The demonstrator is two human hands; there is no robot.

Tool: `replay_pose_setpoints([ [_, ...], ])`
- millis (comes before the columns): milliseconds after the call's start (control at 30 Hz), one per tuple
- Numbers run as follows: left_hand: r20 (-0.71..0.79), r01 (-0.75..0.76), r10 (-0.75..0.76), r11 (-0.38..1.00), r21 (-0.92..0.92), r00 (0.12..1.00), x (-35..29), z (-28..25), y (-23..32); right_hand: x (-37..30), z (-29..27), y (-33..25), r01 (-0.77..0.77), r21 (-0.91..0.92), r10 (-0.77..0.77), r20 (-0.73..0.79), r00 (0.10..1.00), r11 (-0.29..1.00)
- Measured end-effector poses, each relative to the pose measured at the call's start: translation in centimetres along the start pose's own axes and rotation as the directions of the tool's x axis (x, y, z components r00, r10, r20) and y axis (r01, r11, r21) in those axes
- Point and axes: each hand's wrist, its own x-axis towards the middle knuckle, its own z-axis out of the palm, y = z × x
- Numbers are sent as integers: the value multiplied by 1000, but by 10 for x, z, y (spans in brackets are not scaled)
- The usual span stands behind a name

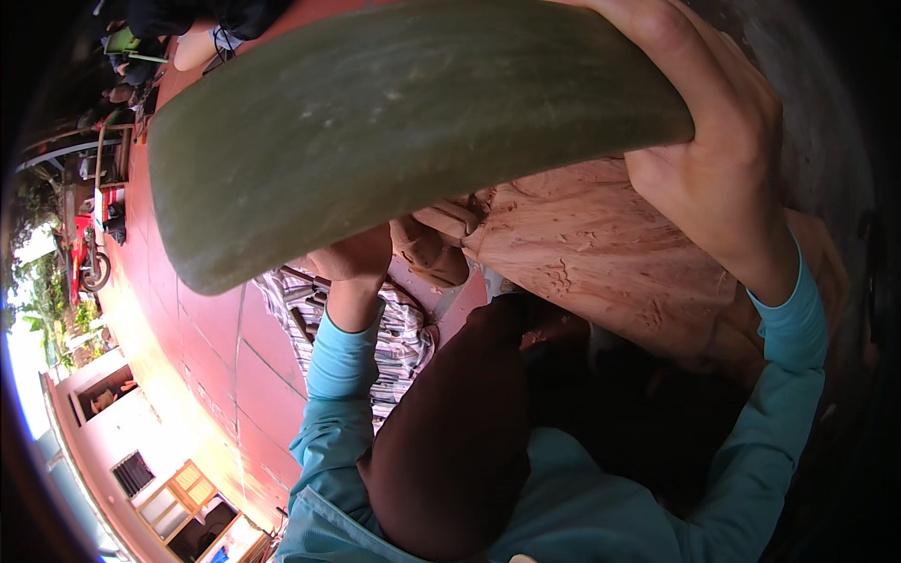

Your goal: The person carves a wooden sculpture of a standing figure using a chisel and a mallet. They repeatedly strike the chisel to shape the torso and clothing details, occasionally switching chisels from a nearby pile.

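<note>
A long, smooth, dull-green slab (404, 122), which looks like a whetstone, is held up close in front of me and fills the upper middle of the view. My right hand (723, 141) is wrapped round its right end, thumb side along the lower edge. Beneath the slab's lower left edge shows the heel of my left hand (352, 258); its fingers are hidden behind the slab, so I cannot tell whether they grip it. Behind lies a large carved piece of reddish-brown wood (582, 253) with wood chips on top, partly covered by the slab.
A striped cloth (404, 352) with several slim hand tools (302, 319) lies on the red tiled floor (206, 347). My dark-clothed knee (460, 432) rises beside the wood. Another person's leg (192, 49) is at the upper left. A red motorbike (86, 253) stands far left.
</note>
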Motion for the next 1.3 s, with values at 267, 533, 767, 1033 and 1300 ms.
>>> replay_pose_setpoints([
  [267, -13, -43, 44, 995, 85, 999, 0, 5, -7, 8, -6, -6, 24, -21, -24, -15, 1000, 999],
  [533, -22, -52, 55, 992, 118, 998, 0, 9, -9, -8, -2, 6, -11, 49, 13, -39, 999, 999],
  [767, -35, -55, 61, 988, 146, 998, 1, 12, -10, 11, -14, -12, -73, 39, 74, -52, 996, 997],
  [1033, -83, -44, 59, 985, 167, 995, 7, 17, -7, 15, -1, -8, -19, 34, 23, -115, 993, 999],
  [1300, -145, -28, 47, 991, 130, 988, 21, 34, -1, 19, 4, 1, 67, -24, -66, 36, 997, 997],
])
